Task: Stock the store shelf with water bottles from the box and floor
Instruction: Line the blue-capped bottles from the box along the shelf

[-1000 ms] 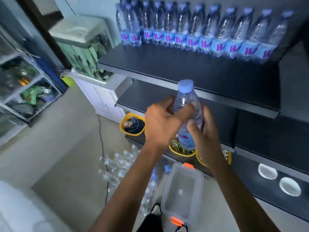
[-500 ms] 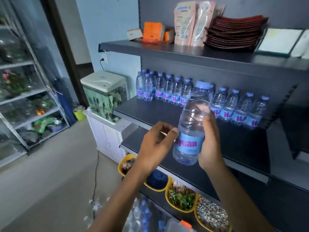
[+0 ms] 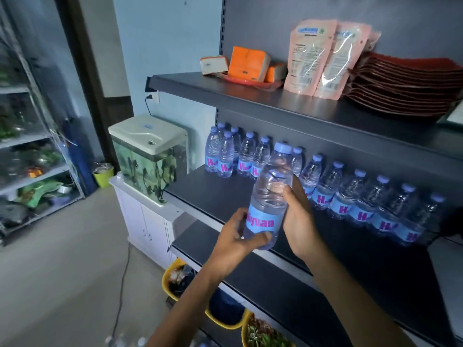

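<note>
While left grip (image 3: 233, 240) pinches the bottle (image 3: 271, 194) low, right grip (image 3: 298, 219) clasps its middle

Both arms reach forward, the left hand (image 3: 234, 240) and right hand (image 3: 299, 219) curling their fingers (image 3: 288, 195) round one bottle (image 3: 271, 181).

water bottle (image 3: 270, 194): blue cap, near upright | bottle row (image 3: 348, 196): standing at shelf (image 3: 210, 195) back
</note>
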{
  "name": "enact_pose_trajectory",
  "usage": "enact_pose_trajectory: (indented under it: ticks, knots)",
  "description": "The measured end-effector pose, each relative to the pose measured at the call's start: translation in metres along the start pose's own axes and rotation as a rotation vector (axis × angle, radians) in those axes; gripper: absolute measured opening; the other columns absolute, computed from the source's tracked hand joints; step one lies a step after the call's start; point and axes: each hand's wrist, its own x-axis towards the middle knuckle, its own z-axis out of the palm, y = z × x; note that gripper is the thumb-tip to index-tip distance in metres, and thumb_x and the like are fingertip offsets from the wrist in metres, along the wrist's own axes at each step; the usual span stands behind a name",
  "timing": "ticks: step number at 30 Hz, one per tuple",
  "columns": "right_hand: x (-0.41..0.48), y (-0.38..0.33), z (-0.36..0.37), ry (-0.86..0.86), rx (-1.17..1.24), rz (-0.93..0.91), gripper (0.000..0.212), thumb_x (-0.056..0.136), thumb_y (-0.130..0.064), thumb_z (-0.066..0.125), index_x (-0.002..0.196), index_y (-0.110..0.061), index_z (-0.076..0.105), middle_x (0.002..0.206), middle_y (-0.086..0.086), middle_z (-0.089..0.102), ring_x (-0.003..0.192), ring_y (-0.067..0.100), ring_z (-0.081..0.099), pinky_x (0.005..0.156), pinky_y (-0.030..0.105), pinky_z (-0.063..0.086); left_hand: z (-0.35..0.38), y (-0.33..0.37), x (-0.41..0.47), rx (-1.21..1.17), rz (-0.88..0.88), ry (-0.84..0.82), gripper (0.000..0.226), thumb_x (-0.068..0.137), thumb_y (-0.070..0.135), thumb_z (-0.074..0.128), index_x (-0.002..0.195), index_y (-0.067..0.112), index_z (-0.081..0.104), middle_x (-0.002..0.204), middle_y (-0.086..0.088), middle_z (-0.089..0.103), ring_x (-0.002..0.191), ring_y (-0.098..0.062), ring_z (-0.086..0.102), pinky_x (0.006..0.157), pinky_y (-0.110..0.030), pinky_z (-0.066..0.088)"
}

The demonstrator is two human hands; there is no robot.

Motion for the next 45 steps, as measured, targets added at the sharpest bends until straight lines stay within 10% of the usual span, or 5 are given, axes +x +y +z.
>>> enact_pose_trajectory:
  ticks: [4,12,26,38,45]
  knots:
    - [0.039,0.028,0.012,-0.041,-0.313,0.008,0.065,0.081,-0.039,0.071,0.140,-0.016,0.056,0.131,0.005,0.069,0.117,0.015,0.068,0.103,0.037,0.055,-0.004,-0.032,0.045,0.105,-0.007,0.104,0.052,0.070,0.016,0.090,0.110,0.025,0.057,0.104,-0.002,0.069,0.092,-0.012,0.069,0.075,-0.029,0.058]
    - [0.135,0.098,0.006,-0.081,-0.859,0.026,0.046,0.055,-0.052,0.077,0.088,-0.019,0.072,0.083,-0.008,0.076,0.080,0.008,0.073,0.076,0.040,0.061,-0.036,-0.125,0.120,0.520,-0.025,0.297,0.051,0.070,0.034,0.086,0.108,0.021,0.053,0.103,0.006,0.051,0.098,-0.016,0.049,0.087,-0.034,0.045]
    - [0.222,0.135,-0.017,-0.239,-1.057,0.087,0.073,0.090,-0.015,0.076,0.150,-0.010,0.034,0.142,0.008,0.058,0.129,0.023,0.057,0.112,0.044,0.044,-0.080,-0.173,0.220,0.691,-0.010,0.193,0.058,0.071,0.059,0.079,0.112,0.019,0.066,0.102,-0.001,0.067,0.097,-0.024,0.058,0.085,-0.037,0.047]
    - [0.296,0.147,-0.004,-0.007,-1.287,0.220,0.067,0.073,-0.053,0.081,0.116,-0.014,0.050,0.122,0.011,0.067,0.104,0.036,0.068,0.083,0.044,0.058,-0.064,-0.176,0.300,1.052,-0.175,0.252,0.065,0.081,0.071,0.066,0.128,0.026,0.060,0.108,-0.006,0.073,0.108,-0.032,0.066,0.095,-0.038,0.043]
    - [0.323,0.166,-0.013,0.027,-1.276,0.195,0.058,0.082,-0.032,0.082,0.125,-0.002,0.056,0.125,0.017,0.068,0.114,0.036,0.066,0.086,0.034,0.050,-0.064,-0.203,0.304,1.108,-0.111,0.348,0.054,0.091,0.062,0.056,0.118,0.016,0.061,0.098,-0.010,0.074,0.102,-0.034,0.064,0.092,-0.042,0.037]
